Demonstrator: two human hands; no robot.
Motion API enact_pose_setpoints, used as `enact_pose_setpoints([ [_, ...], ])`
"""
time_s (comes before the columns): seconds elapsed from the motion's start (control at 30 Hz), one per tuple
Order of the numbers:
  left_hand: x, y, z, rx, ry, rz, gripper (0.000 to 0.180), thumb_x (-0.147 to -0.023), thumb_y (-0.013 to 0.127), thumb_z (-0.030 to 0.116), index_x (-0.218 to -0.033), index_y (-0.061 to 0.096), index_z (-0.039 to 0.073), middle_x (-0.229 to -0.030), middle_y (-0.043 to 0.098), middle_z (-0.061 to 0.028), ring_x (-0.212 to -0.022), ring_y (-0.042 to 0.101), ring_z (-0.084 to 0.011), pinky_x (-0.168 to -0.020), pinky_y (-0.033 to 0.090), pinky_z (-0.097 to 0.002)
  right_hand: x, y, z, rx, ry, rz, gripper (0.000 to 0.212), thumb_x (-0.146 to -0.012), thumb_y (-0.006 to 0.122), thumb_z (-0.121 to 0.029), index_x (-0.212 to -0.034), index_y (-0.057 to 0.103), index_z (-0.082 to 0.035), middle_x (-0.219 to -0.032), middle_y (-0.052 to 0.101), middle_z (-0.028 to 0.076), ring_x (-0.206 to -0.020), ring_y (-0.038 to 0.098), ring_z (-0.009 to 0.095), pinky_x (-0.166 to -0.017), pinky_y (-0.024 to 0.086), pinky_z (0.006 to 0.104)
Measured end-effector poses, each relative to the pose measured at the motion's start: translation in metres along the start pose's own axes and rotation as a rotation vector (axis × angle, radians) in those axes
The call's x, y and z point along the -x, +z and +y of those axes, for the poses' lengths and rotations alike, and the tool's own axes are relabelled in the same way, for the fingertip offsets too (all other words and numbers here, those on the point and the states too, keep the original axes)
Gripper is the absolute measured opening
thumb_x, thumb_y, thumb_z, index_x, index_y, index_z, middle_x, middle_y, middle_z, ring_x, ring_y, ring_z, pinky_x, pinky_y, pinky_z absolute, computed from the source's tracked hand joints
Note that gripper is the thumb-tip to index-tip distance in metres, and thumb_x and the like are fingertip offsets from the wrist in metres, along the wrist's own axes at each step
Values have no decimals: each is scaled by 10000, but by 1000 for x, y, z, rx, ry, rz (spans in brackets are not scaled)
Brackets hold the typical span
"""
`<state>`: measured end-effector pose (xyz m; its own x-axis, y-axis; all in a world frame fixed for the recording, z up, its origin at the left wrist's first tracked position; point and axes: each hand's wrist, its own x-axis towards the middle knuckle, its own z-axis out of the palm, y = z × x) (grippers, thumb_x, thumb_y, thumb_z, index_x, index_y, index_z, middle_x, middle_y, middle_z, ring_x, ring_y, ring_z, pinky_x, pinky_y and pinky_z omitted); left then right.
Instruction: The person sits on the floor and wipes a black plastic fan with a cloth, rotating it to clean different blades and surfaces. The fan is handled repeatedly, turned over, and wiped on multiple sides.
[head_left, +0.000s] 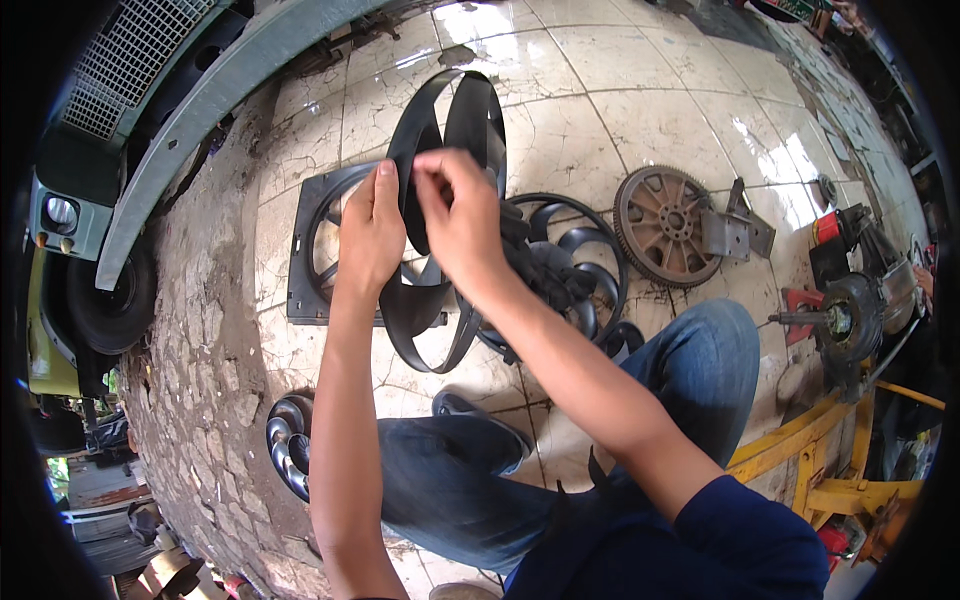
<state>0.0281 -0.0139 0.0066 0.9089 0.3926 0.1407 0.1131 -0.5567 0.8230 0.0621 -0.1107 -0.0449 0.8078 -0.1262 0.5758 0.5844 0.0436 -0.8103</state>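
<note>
While I crouch over the cracked tile floor [600, 110], my left hand [368, 232] and right hand [462, 218] both pinch the top edge of a black plastic fan ring [440, 135]. It stands upright, thin, curved and glossy, above the square fan shroud [305, 250] and beside a rusty gear wheel [665, 225].

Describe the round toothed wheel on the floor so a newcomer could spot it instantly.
Start at the cracked white tile floor and look right of the black fan blade assembly. The rusty brown gear wheel lies flat there: the only toothed disc, with spokes, beside a grey metal bracket.
</note>
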Motion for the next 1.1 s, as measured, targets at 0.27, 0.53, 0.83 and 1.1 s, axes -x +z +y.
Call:
enact_pose_setpoints([
  [0.27,3,1,4,37,86,-61,527,-1056,409,400,-1177,617,-69,-1004,677,-279,-977,661,-349,-881,473,-384,-21,-2,12,41,29,90,92,-907,661,-6,-998,669,-15,-876,648,62,-708,559,121,-662,476,269],
  [0.53,14,-3,18,-63,-21,-105,500,-1063,389,385,-1147,629,-45,-902,658,-254,-846,633,-325,-811,478,-393,-39,-14,15,55,133,53,68,-904,648,-7,-972,649,-7,-890,645,115,-758,632,238,-693,494,350],
  [0.83,9,-2,10,29,43,-115,501,-1057,415,392,-1220,628,-31,-1036,695,-242,-1005,666,-295,-879,482,-372,37,-6,-14,167,-171,-57,227,-753,668,122,-914,592,-19,-899,604,116,-806,604,335,-688,489,418],
  [1.1,11,15,12,-26,140,-58,485,-1046,419,409,-1279,625,36,-1080,684,-267,-1069,659,-371,-923,474,-407,-4,-24,14,77,105,155,75,-911,621,25,-975,586,12,-899,614,153,-774,619,278,-695,490,367],
])
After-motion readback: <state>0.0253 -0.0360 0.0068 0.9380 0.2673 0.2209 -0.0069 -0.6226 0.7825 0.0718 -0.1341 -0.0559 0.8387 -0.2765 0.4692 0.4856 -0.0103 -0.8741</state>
